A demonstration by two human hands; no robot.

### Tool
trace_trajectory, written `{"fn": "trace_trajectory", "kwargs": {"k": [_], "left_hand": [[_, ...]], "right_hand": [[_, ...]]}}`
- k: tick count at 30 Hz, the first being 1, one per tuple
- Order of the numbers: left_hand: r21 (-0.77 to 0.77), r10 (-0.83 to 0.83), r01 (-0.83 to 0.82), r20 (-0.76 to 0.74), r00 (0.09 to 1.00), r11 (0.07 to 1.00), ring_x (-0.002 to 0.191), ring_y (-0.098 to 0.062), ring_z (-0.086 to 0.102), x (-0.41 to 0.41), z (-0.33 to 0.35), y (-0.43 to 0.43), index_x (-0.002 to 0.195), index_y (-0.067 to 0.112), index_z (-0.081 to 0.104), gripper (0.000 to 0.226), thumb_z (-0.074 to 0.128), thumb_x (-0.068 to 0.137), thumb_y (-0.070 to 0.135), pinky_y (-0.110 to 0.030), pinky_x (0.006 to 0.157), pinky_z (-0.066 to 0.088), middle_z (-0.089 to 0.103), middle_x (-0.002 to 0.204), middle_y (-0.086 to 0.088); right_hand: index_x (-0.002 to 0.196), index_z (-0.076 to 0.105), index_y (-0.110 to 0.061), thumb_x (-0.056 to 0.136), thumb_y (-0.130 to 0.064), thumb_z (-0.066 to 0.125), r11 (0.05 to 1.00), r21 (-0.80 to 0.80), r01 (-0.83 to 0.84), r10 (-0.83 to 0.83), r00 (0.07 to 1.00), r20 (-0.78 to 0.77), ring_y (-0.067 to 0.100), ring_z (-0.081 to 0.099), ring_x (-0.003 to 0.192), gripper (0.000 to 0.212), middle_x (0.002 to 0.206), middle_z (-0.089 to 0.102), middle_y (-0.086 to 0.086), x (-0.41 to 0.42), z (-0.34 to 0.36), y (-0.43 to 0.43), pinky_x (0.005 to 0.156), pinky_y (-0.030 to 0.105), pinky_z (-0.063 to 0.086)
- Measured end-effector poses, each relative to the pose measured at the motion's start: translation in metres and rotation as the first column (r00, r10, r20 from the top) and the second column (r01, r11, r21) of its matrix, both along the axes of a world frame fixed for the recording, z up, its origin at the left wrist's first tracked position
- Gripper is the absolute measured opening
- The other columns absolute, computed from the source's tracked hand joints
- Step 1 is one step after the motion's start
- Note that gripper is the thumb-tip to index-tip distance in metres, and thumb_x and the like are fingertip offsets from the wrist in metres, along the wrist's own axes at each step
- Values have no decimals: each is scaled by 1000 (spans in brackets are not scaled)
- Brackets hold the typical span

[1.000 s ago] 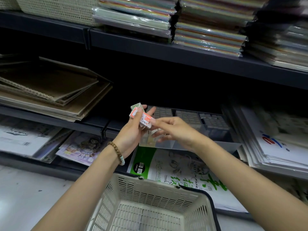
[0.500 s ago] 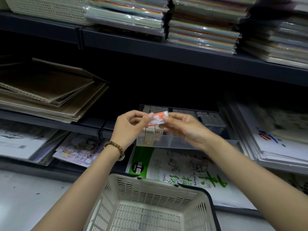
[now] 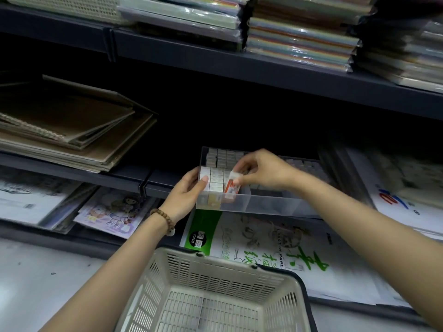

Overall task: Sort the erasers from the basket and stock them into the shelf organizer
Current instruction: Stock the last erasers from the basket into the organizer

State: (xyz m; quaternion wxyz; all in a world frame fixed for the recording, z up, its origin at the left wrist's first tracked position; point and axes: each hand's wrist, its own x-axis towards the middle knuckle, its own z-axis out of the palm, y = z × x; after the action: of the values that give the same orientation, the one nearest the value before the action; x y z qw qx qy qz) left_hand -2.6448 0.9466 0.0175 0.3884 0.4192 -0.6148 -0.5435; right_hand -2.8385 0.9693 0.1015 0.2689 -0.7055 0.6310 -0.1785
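Eraser (image 3: 231,188) pinched below right hand (image 3: 262,173) (fingertips).

The shelf organizer (image 3: 263,205) sits on the sketch paper pack (image 3: 263,248). The basket (image 3: 215,264) stands before both, nearest the camera. Stocked erasers (image 3: 217,180) fill the organizer's left compartment in rows, front to back. The left hand (image 3: 185,195) grips the organizer's front left corner, thumb over the rim. The right hand (image 3: 263,173) is above the organizer and pinches one eraser (image 3: 231,189), tilted, just right of the front rows. The notebook stack (image 3: 72,135) lies on the left shelf (image 3: 72,174). Paper packs (image 3: 299,39) lie on the upper shelf (image 3: 239,65).
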Motion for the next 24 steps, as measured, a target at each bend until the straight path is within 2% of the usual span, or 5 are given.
{"fn": "trace_trajectory", "kwargs": {"k": [4, 7, 10, 17, 24], "left_hand": [[13, 5, -5, 7, 1000, 1000, 95, 14, 49, 1, -3, -1, 142, 18, 35, 47, 47, 97, 23, 3, 70, 41, 51, 117, 18], [23, 0, 0, 7, 1000, 1000, 99, 9, 51, 2, -4, -2, 143, 17, 34, 47, 46, 97, 21, 0, 73, 43, 50, 121, 13], [37, -16, 17, -17, 1000, 999, 116, -5, 50, 4, -3, -2, 144, 17, 31, 49, 46, 97, 18, -13, 88, 46, 48, 134, 5], [103, -42, 49, -73, 996, 993, 102, 1, 56, 4, -7, -2, 143, 22, 32, 48, 46, 97, 20, -12, 81, 50, 53, 127, 7], [21, -16, 15, 20, 1000, 1000, 127, -14, 44, 13, 5, -20, 145, 24, 29, 51, 46, 97, 24, -30, 100, 41, 42, 142, -1]], "right_hand": [[93, 65, -12, 80, -27, 73, 997, 30, 71, -72, 997, 25, 0, 56, 70, 21, 80, 59, -11, 8, -19, 2, 64, 2, 44], [90, 59, -8, 85, -17, 68, 962, 175, 208, -239, 953, 185, 19, 68, 82, 14, 90, 68, 8, 11, -16, 0, 87, 31, 55], [113, 55, 3, 86, -20, 68, 950, 190, 249, -254, 967, 1, 25, 69, 92, 38, 103, 70, 18, 15, -11, -8, 91, 41, 53], [110, 55, -1, 90, -23, 62, 867, 430, 251, -271, 962, -15, 10, 60, 74, 30, 95, 64, 7, 34, -1, -21, 59, 15, 49], [122, 55, 2, 93, -23, 57, 889, 409, 204, -265, 959, 97, 21, 68, 95, 38, 114, 66, 16, 12, 4, -23, 87, 29, 55]]}}
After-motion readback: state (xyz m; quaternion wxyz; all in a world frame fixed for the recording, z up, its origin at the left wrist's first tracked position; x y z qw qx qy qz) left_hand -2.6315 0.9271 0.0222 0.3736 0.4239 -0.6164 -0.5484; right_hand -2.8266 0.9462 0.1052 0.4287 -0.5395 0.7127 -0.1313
